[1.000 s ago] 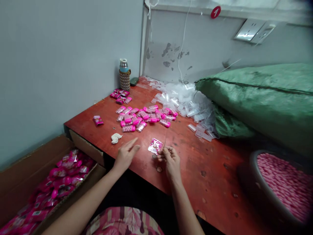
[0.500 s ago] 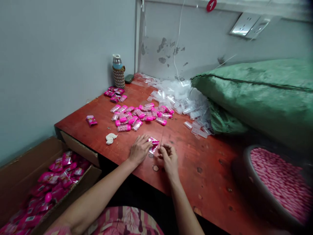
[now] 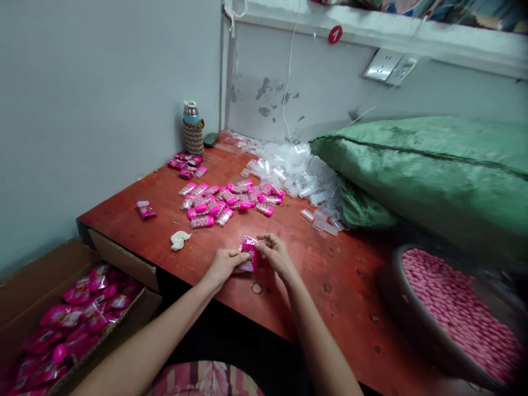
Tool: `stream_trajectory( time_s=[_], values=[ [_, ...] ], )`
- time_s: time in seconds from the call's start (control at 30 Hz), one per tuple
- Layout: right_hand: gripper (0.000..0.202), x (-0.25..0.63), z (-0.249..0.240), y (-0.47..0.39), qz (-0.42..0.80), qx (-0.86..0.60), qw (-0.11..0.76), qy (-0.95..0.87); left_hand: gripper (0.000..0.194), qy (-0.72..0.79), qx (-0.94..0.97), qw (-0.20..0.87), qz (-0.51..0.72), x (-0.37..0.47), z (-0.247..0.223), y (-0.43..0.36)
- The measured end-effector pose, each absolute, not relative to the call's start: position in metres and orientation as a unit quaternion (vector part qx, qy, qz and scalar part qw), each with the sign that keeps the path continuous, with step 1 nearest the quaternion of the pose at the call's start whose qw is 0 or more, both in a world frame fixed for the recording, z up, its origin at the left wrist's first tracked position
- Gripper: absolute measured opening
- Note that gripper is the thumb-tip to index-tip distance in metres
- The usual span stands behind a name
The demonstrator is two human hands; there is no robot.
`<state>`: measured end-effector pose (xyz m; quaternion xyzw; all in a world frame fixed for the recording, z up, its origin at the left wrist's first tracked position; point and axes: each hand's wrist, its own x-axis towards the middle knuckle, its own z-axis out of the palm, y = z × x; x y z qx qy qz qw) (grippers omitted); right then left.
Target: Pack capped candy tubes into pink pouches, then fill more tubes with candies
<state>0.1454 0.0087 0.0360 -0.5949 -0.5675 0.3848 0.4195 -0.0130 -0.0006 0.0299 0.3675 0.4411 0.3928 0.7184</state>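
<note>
Between two hands, one packet.

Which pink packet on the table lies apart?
The packet left of and beyond the crumpled white scrap; others cluster by the bottle or are in the left hand.

The basin was cut off from full view by darkness at the right; the green sack and the cardboard box ran past the frame's edges. The print on the packet was too small to read.
</note>
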Motion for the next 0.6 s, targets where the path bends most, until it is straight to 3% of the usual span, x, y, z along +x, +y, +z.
stream_trajectory(
  time_s=[0.1, 0.23, 0.47, 0.6],
  values=[
    [0.026, 0.157, 0.040, 0.044, 0.220, -0.672, 0.352, -0.613, 0.023, 0.465, 0.316, 0.720, 0.408, -0.015, 0.031, 0.000],
    [0.028, 0.162, 0.045, 0.099, 0.136, -0.702, 0.301, -0.632, 0.018, 0.482, 0.245, 0.724, 0.429, -0.017, 0.036, 0.000],
    [0.035, 0.174, 0.025, 0.117, 0.111, -0.626, 0.197, -0.747, 0.016, 0.468, 0.131, 0.730, 0.480, -0.036, 0.034, 0.009],
    [0.040, 0.201, 0.016, 0.082, 0.108, -0.612, 0.251, -0.742, 0.011, 0.438, 0.076, 0.734, 0.514, -0.043, 0.027, 0.015]
  ],
)
